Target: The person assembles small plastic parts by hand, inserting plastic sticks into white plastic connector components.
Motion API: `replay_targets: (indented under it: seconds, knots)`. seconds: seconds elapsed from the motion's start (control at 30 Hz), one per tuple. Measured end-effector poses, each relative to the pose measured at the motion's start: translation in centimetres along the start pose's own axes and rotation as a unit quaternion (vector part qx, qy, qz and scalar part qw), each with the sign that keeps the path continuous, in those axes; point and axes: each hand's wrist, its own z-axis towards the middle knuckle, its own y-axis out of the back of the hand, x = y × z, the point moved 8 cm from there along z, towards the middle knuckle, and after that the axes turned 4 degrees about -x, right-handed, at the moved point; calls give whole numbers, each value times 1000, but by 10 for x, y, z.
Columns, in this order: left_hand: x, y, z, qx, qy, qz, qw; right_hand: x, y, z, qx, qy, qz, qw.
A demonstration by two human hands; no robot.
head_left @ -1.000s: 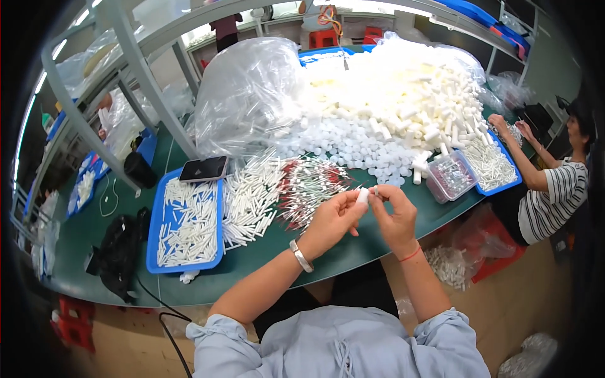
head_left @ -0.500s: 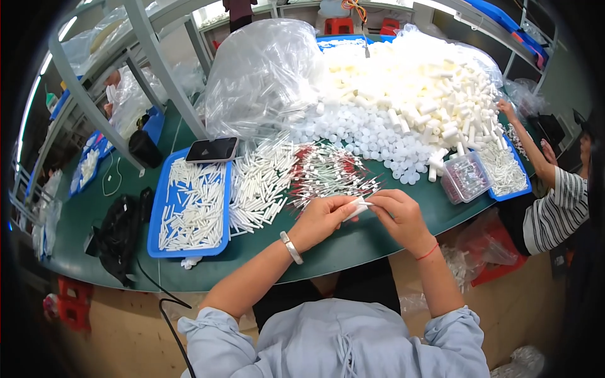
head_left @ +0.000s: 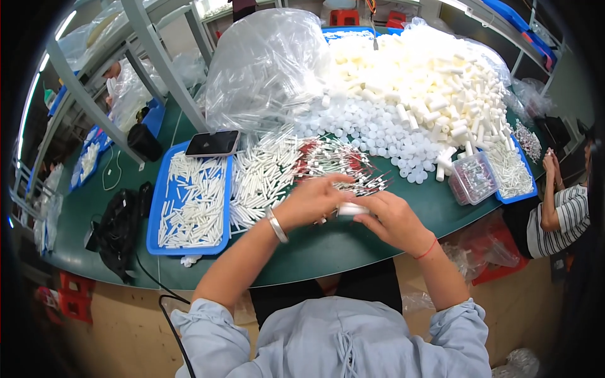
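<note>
My right hand (head_left: 396, 219) grips a short white foam-like cylinder (head_left: 353, 208) between thumb and fingers, above the near edge of the table. Close to the cylinder's left end, my left hand (head_left: 310, 203) is slightly blurred, its fingers stretched apart; I see nothing in it. Just beyond both hands lies a heap of thin red and green wired pieces with white ends (head_left: 337, 165). Left of that heap is a pile of slim white sticks (head_left: 263, 169). Small translucent white caps (head_left: 384, 135) are spread farther back, before a big mound of white cylinders (head_left: 435, 82).
A blue tray (head_left: 151, 220) of white sticks stands at left, with a phone (head_left: 213, 143) on its far end. A clear plastic box (head_left: 474, 179) and another blue tray (head_left: 528, 189) are at right. A large plastic bag (head_left: 261, 69) stands behind. A co-worker's hands (head_left: 551, 165) are at far right.
My left hand has come off the white cylinder and moved left, its fingers opening. The cylinder stays in my right hand, now lying more level. The co-worker's arm has drawn back.
</note>
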Motion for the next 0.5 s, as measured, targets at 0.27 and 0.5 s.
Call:
replay_targets:
  seconds: [0.27, 0.5]
  knots:
    - [27, 136, 46, -353, -201, 571, 714, -17, 10, -4, -109, -63, 85, 988]
    - [12, 134, 42, -364, -208, 495, 761, -25, 9, -11, -118, -79, 81, 987]
